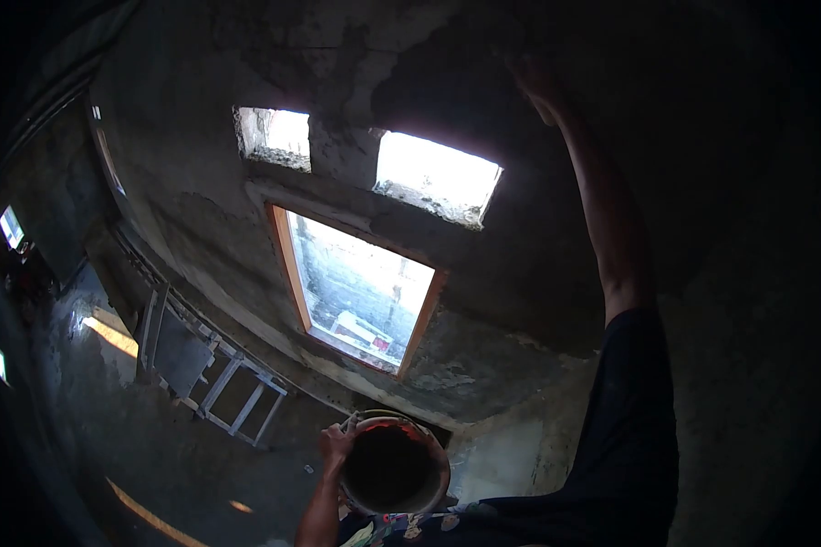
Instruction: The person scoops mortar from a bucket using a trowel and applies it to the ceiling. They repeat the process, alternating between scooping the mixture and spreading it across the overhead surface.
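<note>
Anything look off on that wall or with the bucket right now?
No spill shows: the left hand grips the bucket by its rim. The wall is unevenly coated, darker where the right hand reaches, and the two small openings above the window have ragged, crumbly edges.

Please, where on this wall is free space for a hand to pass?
The wall is bare left of the window, above the ladder, and between the window and the right arm. It is crowded low down, where the left hand grips the bowl.
</note>
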Motion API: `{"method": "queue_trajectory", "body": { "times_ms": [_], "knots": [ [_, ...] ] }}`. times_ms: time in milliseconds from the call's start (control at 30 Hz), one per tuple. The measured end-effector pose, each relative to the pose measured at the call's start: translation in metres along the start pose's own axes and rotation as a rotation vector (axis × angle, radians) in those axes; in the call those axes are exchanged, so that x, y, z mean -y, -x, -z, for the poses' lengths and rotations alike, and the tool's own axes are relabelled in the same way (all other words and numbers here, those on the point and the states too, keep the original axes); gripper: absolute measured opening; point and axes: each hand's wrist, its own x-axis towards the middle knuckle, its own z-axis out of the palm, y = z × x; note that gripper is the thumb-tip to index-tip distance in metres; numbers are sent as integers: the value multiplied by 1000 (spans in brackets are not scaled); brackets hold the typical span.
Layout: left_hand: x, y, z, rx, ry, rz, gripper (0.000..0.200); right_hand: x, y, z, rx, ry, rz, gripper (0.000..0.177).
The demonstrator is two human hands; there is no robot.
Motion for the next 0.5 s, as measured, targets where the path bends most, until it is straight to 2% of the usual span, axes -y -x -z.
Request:
{"method": "queue_trajectory", "body": {
  "times_ms": [33,100,133,200,300,333,400,467,500],
  "knots": [
    [-2,0,2,7,11,7,64,-15,-11,-11,-4,0,2,39],
    [-2,-1,0,18,21,15,65,-43,-24,-31,-397,389,340,41],
    [0,-1,-1,3,0,6,64,-28,-18,-22,-394,389,337,41],
    [2,-1,-3,-12,-15,-3,64,10,-3,5,50,-43,-163,46],
    [1,-2,-1,1,17,3,63,47,33,33,99,-123,-185,49],
    [1,-2,-1,-2,16,-2,62,38,36,29,97,-119,-178,49],
    [2,0,1,-2,19,-13,62,-11,55,8,-200,-3,-7,50],
    [0,1,3,26,27,0,62,-50,67,1,-10,141,-194,53],
    [-1,0,1,25,33,-4,62,-37,74,8,-13,145,-189,53]
  ]
}}
